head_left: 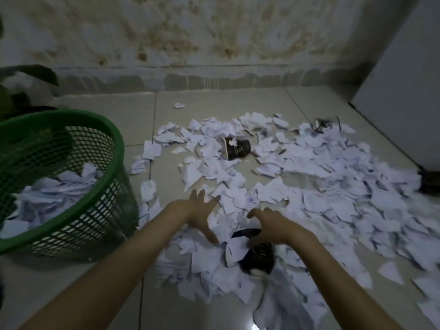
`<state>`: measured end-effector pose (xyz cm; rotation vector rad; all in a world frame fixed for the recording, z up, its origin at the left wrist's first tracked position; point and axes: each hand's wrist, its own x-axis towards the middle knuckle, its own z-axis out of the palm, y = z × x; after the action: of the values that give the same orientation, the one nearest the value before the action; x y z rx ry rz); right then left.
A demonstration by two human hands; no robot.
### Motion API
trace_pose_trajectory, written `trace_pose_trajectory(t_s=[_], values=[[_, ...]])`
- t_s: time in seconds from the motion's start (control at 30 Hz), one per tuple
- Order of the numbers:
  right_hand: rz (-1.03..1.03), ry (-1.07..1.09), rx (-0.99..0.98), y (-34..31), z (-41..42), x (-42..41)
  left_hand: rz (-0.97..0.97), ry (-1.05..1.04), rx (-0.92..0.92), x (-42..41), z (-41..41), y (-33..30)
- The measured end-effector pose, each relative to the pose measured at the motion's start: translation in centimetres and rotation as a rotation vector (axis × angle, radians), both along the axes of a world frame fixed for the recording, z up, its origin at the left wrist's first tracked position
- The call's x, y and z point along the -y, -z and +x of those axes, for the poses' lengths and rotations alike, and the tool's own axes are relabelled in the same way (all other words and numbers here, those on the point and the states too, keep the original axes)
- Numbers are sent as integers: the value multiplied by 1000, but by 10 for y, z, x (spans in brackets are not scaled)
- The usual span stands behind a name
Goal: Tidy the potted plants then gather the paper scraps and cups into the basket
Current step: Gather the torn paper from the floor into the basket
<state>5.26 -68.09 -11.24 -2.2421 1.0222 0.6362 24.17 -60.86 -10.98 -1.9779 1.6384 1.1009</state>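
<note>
Scraps (pixel 333 186) strewn over tiles, left grip (pixel 200 210) spread, right grip (pixel 266 227) curled over dark cup (pixel 259 258), basket (pixel 114 148) left.

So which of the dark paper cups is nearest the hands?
The near cup, right under the right hand; the middle cup and far cup lie farther back in the scraps.

Both bare forearms reach forward and down; left hand (pixel 201 211) spread flat, fingers straight; right hand (pixel 266 228) arched, fingers curled downward (grip unclear).
</note>
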Motion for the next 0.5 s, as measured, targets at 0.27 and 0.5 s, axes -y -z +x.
trace_pose_trajectory(t_s=[0.27,0.5], values=[[-104,-99,-47,23,-21,-15,-273,142,-39,-40,-28,73],[-104,74,76,3,-11,22,-756,-59,-61,-61,-15,75]])
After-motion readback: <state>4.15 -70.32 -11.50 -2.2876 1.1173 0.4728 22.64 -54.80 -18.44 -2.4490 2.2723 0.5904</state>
